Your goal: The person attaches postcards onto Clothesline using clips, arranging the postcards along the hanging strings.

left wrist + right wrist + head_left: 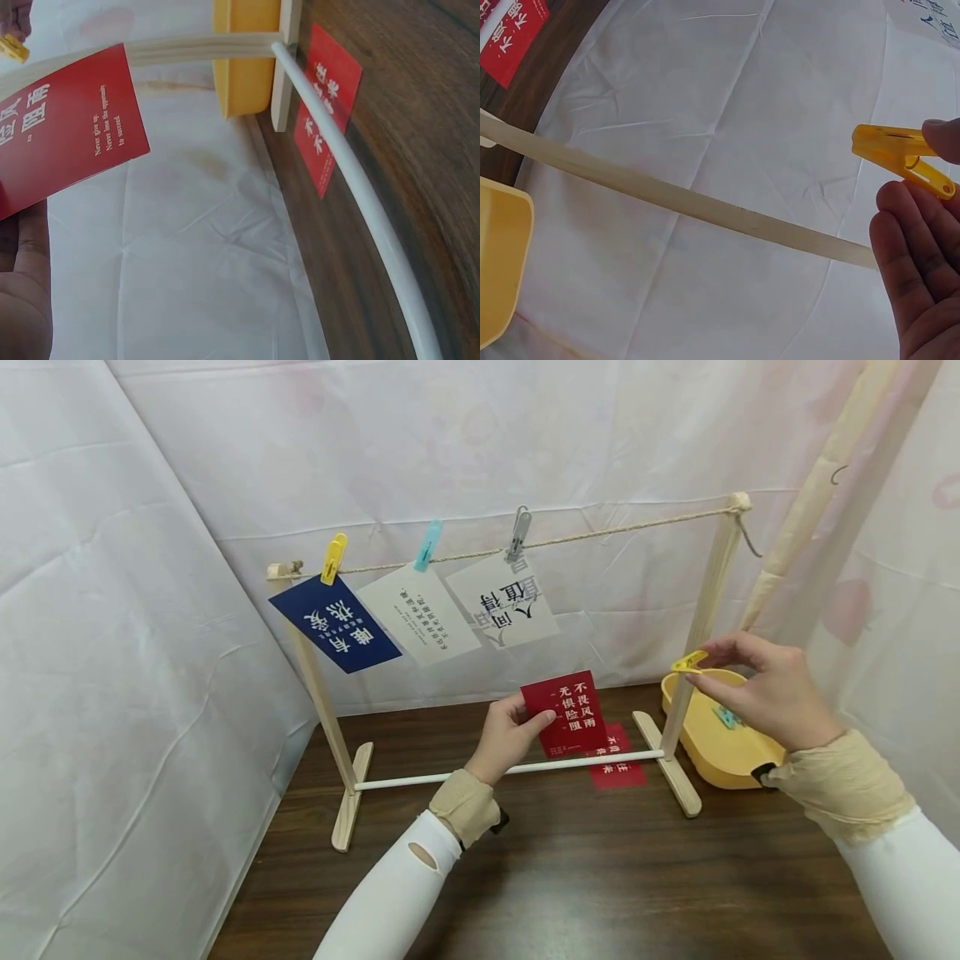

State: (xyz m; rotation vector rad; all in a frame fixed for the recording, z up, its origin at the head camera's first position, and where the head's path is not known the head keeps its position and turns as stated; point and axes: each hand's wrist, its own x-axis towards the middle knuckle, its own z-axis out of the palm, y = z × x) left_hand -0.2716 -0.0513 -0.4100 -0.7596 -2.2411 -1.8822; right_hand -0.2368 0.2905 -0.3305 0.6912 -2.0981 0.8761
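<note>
My left hand point(507, 737) pinches a red card point(566, 714) with white lettering by its left edge, thumb in front. The card is raised in front of the wooden frame's far side. In my right hand point(772, 689) a yellow clothespin point(687, 662) is gripped between thumb and fingers, near the right post. The right wrist view shows that clothespin point(900, 154) held at its handle end. From the rope point(622, 528) hang a blue card point(335, 623), a cream card point(420, 617) and a white card point(504, 602), clipped by yellow, light blue and grey clothespins.
A second red card point(618, 768) lies on the wooden table point(570, 868), partly behind the white rod point(420, 779) joining the frame's feet. At the right stands a yellow tray point(738, 768) with teal clothespins point(727, 718) in it. A pale curtain point(420, 435) hangs behind.
</note>
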